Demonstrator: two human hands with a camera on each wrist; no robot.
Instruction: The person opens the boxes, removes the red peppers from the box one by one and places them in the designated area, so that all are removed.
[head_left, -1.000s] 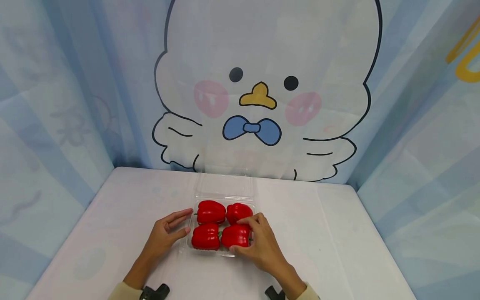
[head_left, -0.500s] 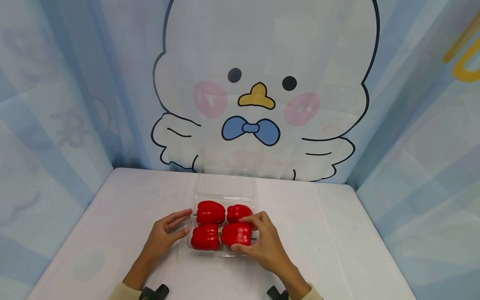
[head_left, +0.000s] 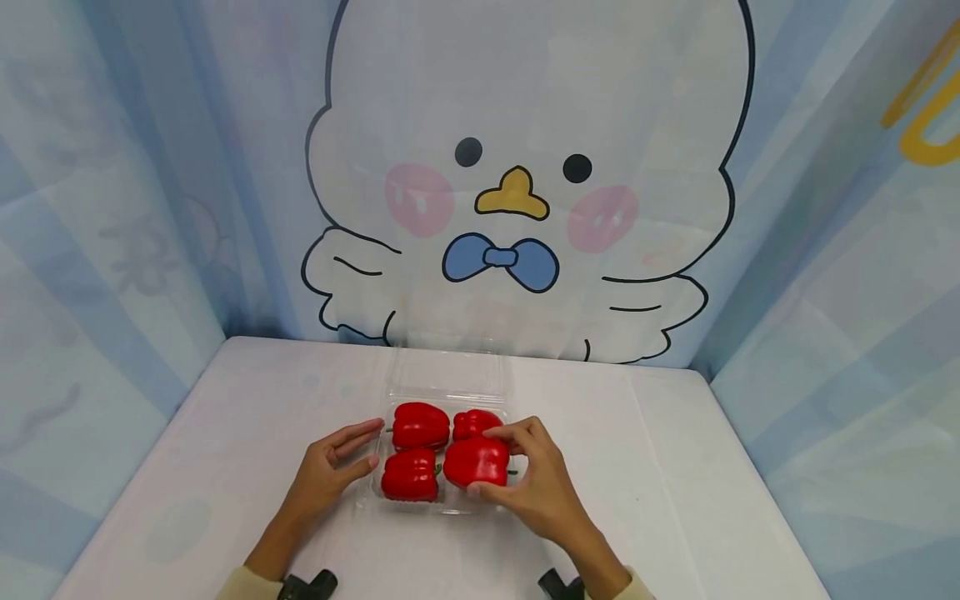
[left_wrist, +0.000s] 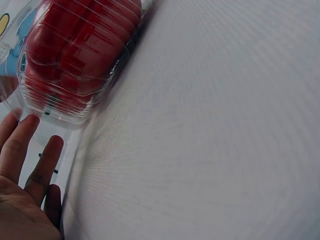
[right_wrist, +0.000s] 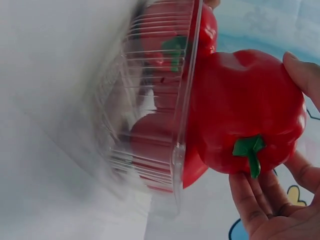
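Note:
A clear plastic clamshell box (head_left: 457,502) holds red bell peppers, among them one at the back left (head_left: 420,426), another at the front left (head_left: 409,476) and a third at the back right (head_left: 472,423). My right hand (head_left: 543,479) grips a fourth red bell pepper (right_wrist: 245,110) between thumb and fingers. In the right wrist view this pepper sits above the box rim, its green stem facing the camera. My left hand (head_left: 330,467) has its fingers spread, fingertips right at the box's left side. The left wrist view shows those fingers extended beside the ribbed plastic wall.
The box's clear lid (head_left: 448,373) stands open toward the back of the white table (head_left: 637,500). Behind the table hangs a curtain (head_left: 517,83) with a cartoon bird. Pale blue curtains (head_left: 97,250) close in both sides.
My right hand has lifted the front right pepper out of its place and moved it slightly up and to the right. The left hand has stayed at the box's side.

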